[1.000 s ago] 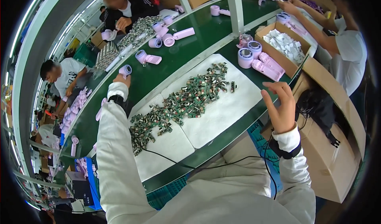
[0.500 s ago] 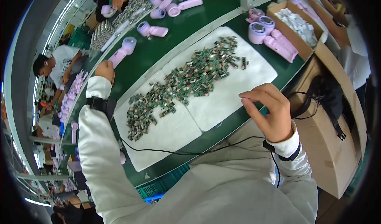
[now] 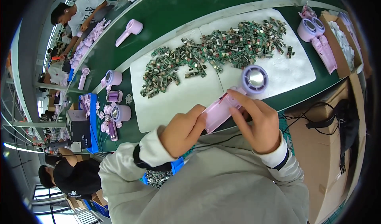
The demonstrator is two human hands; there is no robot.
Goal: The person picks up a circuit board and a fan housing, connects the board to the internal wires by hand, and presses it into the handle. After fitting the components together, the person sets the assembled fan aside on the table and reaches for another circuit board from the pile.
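Observation:
A lilac handheld fan (image 3: 216,114) is between my two hands over the near edge of the white foam mat (image 3: 174,109). Its round head points away to the right, and the handle lies open like a shell, with a bit of red wire near the neck. My left hand (image 3: 182,129) pinches the handle's lower end. My right hand (image 3: 260,122) has its thumb and fingers closed on the handle near the neck; part of the grip is hidden. Beyond the fan, a long heap of small green circuit boards (image 3: 222,45) spreads across the mat.
At right, lilac fan parts (image 3: 323,51) lie beside a cardboard box (image 3: 351,67) of white pieces. More fan parts (image 3: 120,112) sit left of the mat, near a blue bin (image 3: 93,124). A lilac fan (image 3: 130,31) lies on the far green belt. Co-workers sit at left.
My left hand has come back from the far belt, where it was at a lilac fan. My right hand, empty before, now grips a fan together with the left. The view has shifted.

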